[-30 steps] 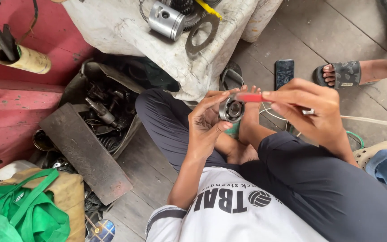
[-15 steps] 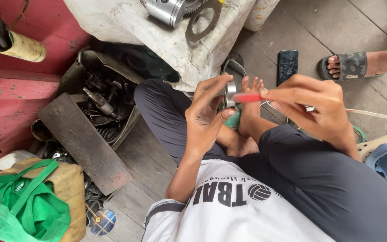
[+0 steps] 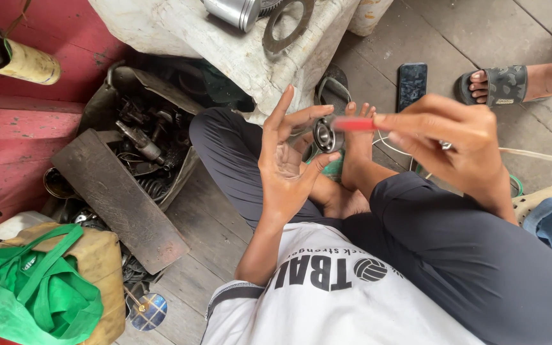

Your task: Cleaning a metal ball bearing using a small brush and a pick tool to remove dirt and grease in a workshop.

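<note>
Left hand [image 3: 287, 167]: I hold the bearing [image 3: 324, 135] between thumb and fingertips — palm open, index raised.
Right hand [image 3: 456, 137]: my fingers close on a red tool [image 3: 352, 124], tip touching the bearing.
Bearing: above my crossed legs, in front of the white block [image 3: 225, 45].
Nearby: phone [image 3: 411, 84] on the floor — parts box [image 3: 142, 150] at left.

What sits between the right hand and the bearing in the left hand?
In the head view, a red tool held by the right hand bridges the gap; its tip meets the bearing pinched in the left hand.
</note>
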